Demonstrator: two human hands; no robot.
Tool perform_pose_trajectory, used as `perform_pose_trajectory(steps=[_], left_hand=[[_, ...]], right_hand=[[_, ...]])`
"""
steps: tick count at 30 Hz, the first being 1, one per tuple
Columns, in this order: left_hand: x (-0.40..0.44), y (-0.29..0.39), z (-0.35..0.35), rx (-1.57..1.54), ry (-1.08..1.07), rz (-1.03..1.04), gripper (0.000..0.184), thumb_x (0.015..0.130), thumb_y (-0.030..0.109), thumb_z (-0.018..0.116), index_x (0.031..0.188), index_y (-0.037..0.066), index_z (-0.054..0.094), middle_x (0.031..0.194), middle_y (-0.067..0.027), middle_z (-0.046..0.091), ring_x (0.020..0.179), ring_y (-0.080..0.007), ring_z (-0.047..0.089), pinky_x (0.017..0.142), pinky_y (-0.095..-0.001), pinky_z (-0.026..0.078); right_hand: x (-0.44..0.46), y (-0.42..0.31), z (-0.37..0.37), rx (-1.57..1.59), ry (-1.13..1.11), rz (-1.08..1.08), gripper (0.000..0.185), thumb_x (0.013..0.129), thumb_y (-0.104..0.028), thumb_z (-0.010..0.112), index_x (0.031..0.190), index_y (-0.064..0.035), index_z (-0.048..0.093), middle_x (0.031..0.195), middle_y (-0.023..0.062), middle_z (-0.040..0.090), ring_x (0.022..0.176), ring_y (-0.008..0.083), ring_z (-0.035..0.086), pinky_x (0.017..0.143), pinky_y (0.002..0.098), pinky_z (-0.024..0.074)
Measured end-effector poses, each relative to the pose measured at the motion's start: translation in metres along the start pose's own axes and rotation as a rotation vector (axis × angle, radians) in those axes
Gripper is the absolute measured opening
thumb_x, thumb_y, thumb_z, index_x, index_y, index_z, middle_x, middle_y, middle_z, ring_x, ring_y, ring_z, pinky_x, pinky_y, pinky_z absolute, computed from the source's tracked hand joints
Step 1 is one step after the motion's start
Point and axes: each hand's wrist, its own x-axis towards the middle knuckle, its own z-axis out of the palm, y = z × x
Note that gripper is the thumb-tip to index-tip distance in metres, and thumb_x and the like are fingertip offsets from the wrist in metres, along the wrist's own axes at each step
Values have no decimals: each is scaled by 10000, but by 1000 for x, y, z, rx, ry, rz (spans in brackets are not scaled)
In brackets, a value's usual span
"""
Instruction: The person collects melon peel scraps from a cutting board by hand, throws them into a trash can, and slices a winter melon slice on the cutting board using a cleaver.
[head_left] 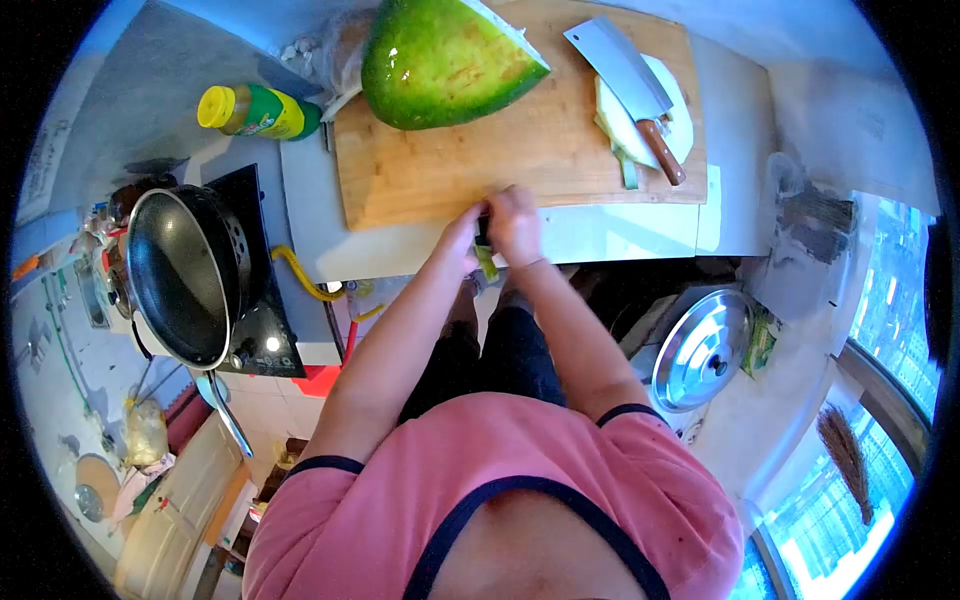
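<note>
At the front edge of a wooden cutting board (430,170), my left hand (462,238) and my right hand (515,226) are close together. Both have bent fingers around a small dark object (483,228), too small to name. A strip of green peel (487,263) hangs just below it, between the hands. A large cut piece of green melon (440,65) rests on the back of the board. To the right, a cleaver (625,75) with a wooden handle lies across pale melon slices (672,110).
A yellow-capped bottle (262,112) stands left of the board. Further left, a black wok (185,275) sits by a dark stove (265,335). A shiny pot lid (705,350) is at the lower right, below the counter edge (600,235). A yellow hose (300,275) runs at the left.
</note>
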Motion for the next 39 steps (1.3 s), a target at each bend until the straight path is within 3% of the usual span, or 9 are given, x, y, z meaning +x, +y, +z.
perform_pose_trajectory(steps=[4, 6, 10, 13, 14, 20, 25, 34, 39], left_hand=[[-23, 8, -21, -118, -15, 94, 278, 889, 327, 513, 1030, 96, 572, 942, -88, 637, 842, -238, 618, 734, -375, 519], [-27, 10, -30, -15, -89, -13, 274, 906, 291, 471, 1040, 69, 560, 1004, -129, 627, 874, -245, 615, 764, -370, 512], [-33, 14, -48, -72, -197, 50, 262, 903, 268, 472, 1011, 45, 558, 973, -148, 628, 855, -255, 621, 754, -374, 519], [-38, 18, -64, -97, -183, 49, 272, 909, 267, 452, 1010, 36, 554, 964, -155, 624, 854, -266, 619, 761, -386, 520], [-42, 18, -68, -119, -166, 40, 276, 910, 267, 446, 1008, 33, 553, 962, -157, 623, 851, -269, 619, 762, -389, 521], [-68, 12, -95, -106, -98, 60, 280, 890, 258, 449, 995, 18, 548, 954, -155, 614, 854, -272, 617, 750, -385, 532], [-76, -34, -107, -201, -179, -139, 270, 879, 230, 448, 1013, 17, 545, 945, -164, 607, 885, -291, 603, 794, -416, 508], [-42, -58, -122, -321, -266, -82, 338, 839, 254, 443, 1021, -3, 564, 953, -177, 622, 882, -317, 605, 825, -434, 490], [-30, -58, -136, -362, -263, -105, 339, 859, 262, 424, 998, -15, 561, 992, -192, 613, 943, -330, 593, 871, -442, 473]], right_hand=[[0, -29, -14, 199, 26, 80, 131, 737, 0, 605, 865, -19, 626, 764, 135, 581, 728, 298, 571, 650, 377, 474], [-13, -10, -28, 279, 68, 155, 159, 735, 41, 574, 875, -10, 630, 740, 152, 570, 702, 314, 559, 647, 394, 468], [-22, 34, -87, 51, 232, 539, 94, 768, -5, 603, 857, -6, 633, 795, 150, 582, 716, 309, 578, 675, 375, 479], [-44, 50, -92, -158, 171, 515, 120, 776, -61, 623, 885, -12, 640, 832, 153, 583, 759, 303, 581, 707, 375, 477], [-53, 54, -80, -66, 127, 634, 121, 767, -66, 631, 879, -20, 640, 837, 151, 582, 775, 309, 572, 726, 372, 472], [-42, -7, -16, -4, 188, 366, 171, 732, -21, 621, 902, -32, 637, 823, 135, 575, 773, 305, 563, 686, 377, 472], [-44, -38, 9, 36, 139, 333, 179, 733, -16, 626, 908, -39, 649, 812, 124, 582, 753, 294, 573, 669, 365, 479], [-34, -62, 22, 104, -6, 250, 180, 750, -8, 619, 923, -27, 661, 836, 127, 601, 760, 293, 593, 682, 354, 491], [-23, -58, 24, 20, -56, -33, 217, 725, 39, 594, 929, -8, 655, 899, 131, 599, 833, 303, 580, 733, 363, 483]])
